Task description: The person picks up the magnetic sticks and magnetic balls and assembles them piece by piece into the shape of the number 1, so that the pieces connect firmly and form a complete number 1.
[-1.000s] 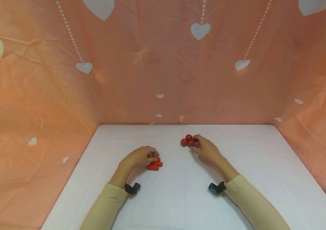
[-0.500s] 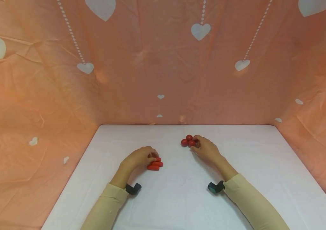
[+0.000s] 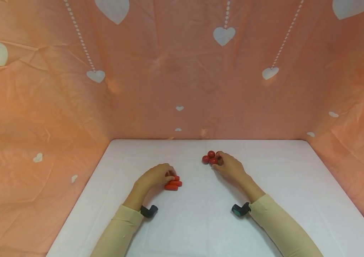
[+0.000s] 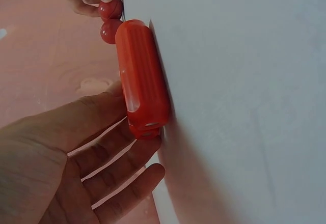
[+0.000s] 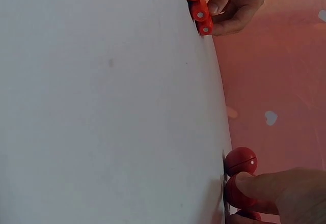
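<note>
Red cylinders (image 3: 175,184) are lying side by side on the white tabletop (image 3: 198,221) in the head view, and your left hand (image 3: 157,175) is pinching the farthest one; your right hand (image 3: 231,167) is gripping at a cluster of red balls (image 3: 205,159) farther off. In the left wrist view, the nearest cylinder is covering the tip of your left thumb (image 4: 84,113). In the right wrist view, your right thumb (image 5: 262,184) is pressing one ball, while another is sitting beside it.
</note>
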Motion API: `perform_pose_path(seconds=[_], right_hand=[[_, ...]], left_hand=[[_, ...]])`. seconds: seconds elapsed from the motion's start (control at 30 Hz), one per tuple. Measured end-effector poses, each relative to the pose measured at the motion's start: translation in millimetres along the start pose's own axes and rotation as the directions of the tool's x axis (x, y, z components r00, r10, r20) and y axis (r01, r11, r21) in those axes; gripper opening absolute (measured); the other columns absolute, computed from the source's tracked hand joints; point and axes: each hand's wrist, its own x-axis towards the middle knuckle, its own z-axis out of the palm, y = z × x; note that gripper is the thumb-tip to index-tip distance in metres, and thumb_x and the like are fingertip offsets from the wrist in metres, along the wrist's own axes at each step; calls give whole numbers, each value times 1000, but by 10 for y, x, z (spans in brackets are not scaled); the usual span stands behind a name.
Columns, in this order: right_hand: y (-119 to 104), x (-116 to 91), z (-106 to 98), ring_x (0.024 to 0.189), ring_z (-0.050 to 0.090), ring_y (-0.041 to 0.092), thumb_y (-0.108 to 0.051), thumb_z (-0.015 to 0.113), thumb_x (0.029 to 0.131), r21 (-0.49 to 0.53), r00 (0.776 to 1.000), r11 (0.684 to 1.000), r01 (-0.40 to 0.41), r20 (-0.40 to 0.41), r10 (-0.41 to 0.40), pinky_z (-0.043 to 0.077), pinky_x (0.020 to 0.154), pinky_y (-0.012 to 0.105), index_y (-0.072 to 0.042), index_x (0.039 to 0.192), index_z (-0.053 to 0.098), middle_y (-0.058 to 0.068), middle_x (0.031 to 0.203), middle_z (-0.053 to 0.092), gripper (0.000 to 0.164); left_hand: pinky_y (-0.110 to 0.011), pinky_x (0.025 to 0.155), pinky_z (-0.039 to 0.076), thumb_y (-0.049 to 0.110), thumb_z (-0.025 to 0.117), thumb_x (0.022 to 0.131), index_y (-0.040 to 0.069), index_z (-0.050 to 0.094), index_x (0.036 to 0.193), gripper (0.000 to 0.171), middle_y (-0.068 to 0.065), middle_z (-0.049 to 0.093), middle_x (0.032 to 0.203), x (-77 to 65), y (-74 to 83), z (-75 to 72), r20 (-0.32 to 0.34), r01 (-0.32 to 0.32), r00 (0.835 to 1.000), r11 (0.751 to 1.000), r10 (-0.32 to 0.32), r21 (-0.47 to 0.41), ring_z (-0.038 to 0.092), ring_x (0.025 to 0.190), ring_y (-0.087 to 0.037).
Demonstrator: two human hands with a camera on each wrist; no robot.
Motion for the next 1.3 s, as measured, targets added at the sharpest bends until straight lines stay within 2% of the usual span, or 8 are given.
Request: perform_pose_path(seconds=[0.23, 0.4, 0.7, 0.97, 1.17, 1.3], right_hand=[[1, -37, -8, 93, 64, 28, -25, 81, 96, 5, 1000, 1000, -8, 7, 8, 55, 86, 51, -7, 122, 65, 8, 101, 71, 36], [-1, -86, -21, 91, 64, 27, -24, 79, 97, 27, 1000, 1000, -15, 19, 15, 55, 83, 48, -7, 120, 64, 8, 101, 72, 32], [-14, -221, -50, 91, 65, 25, -17, 76, 98, 87, 998, 995, -51, 29, 48, 56, 83, 45, -9, 122, 62, 8, 104, 72, 29], [-27, -351, -88, 96, 66, 25, -19, 77, 98, 169, 999, 984, -49, 22, 46, 56, 86, 44, -11, 123, 62, 9, 115, 73, 30], [-30, -422, -82, 91, 67, 22, -16, 77, 98, 179, 1000, 984, 9, 5, -10, 55, 82, 40, -6, 138, 64, 12, 120, 75, 44], [-54, -468, -81, 88, 65, 21, -17, 77, 98, 188, 1000, 982, -2, 10, 0, 54, 76, 36, -6, 142, 65, 10, 110, 74, 46]], left_hand=[[-43, 95, 56, 17, 76, 102, 18, 76, 111, 9, 3, 68, 100, 5, -8, 3, -3, -17, 1000, 1000, 17, 11, 62, 97, -18], [-41, 93, 57, 17, 76, 102, 17, 75, 112, 10, 4, 68, 99, 15, -21, 3, -7, -16, 1000, 1000, 16, 10, 62, 95, -17], [-41, 92, 57, 16, 75, 102, 15, 74, 114, 13, 2, 70, 100, 27, -19, -14, -3, -4, 1000, 1000, 4, -20, 63, 95, -18], [-40, 89, 56, 20, 73, 104, 19, 73, 117, 13, 3, 70, 100, 19, 18, -35, 2, 1, 1000, 1000, -1, -1, 63, 94, -17], [-41, 90, 57, 22, 75, 103, 19, 70, 121, 19, 1, 72, 104, 8, 67, -24, -44, -22, 999, 1000, 21, -18, 65, 96, -18], [-40, 88, 56, 24, 74, 103, 20, 70, 122, 19, 2, 71, 101, 3, 109, -5, -90, -10, 996, 999, 5, -53, 63, 93, -19]])
